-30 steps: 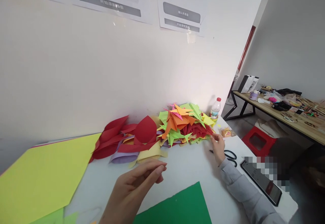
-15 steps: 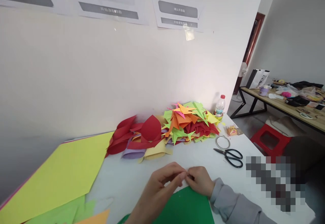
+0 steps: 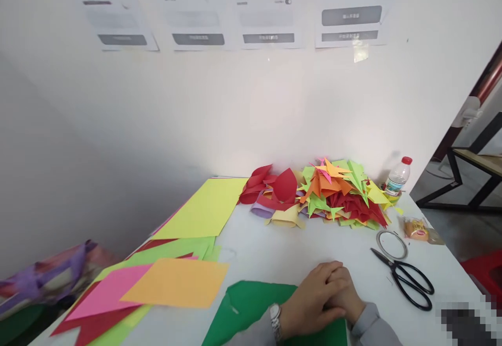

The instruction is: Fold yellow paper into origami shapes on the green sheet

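Note:
My left hand (image 3: pixel 311 301), with a metal-banded watch (image 3: pixel 275 321) on its wrist, lies over my right hand (image 3: pixel 347 295). Its fingers are wrapped round the right one, so the two are closed together. Most of the right hand's fingers are hidden beneath. Both hands rest at the right part of a green sheet (image 3: pixel 251 304), whose top edge looks folded or curved. No other object shows between them. To the right lie black-handled scissors (image 3: pixel 406 278), blades pointing up and left, near a roll of tape (image 3: pixel 392 244).
Folded red, orange and green paper pieces (image 3: pixel 337 194) are heaped by the wall. Yellow (image 3: pixel 204 207), pink (image 3: pixel 110 288) and orange (image 3: pixel 176 283) sheets spread along the left. A red-capped bottle (image 3: pixel 398 176) and a wrapped snack (image 3: pixel 416 229) stand near the right edge.
The view has swung left, bringing more coloured sheets into sight. My hands, which touched at the fingertips, now lie clasped, left over right.

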Motion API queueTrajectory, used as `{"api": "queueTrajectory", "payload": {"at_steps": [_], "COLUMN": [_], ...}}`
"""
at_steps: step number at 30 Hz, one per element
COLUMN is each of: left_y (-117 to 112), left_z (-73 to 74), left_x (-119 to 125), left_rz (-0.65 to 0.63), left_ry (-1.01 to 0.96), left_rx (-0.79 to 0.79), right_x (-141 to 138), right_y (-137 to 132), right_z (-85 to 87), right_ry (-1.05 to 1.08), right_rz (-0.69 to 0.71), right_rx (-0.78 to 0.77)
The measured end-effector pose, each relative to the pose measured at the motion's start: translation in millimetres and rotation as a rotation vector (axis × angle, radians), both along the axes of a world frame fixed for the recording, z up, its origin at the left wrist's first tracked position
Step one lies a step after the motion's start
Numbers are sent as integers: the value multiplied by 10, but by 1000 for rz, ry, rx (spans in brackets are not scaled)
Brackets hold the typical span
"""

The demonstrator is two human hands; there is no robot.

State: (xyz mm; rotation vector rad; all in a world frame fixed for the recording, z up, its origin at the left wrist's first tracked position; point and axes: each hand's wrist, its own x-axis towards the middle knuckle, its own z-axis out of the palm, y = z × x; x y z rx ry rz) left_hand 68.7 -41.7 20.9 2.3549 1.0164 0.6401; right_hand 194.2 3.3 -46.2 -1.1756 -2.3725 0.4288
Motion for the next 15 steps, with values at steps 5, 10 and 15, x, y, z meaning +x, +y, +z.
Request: {"api": "queueTrajectory", "payload": {"at_steps": [5,10,15], "left_y": [66,359,476], "left_z": [54,172,215], "left_x": [-307,-1280,-2284], "left_rz": [99,714,1215], "left_ry": [249,412,557], "left_rx": [113,74,-35], "right_x": [38,65,40], "right_y": [-49,-44,-42], "right_z": [83,131,73], "right_ry": [-43,-52,-70], "right_rz": [68,55,66], "right_rx": [53,109,157]}}
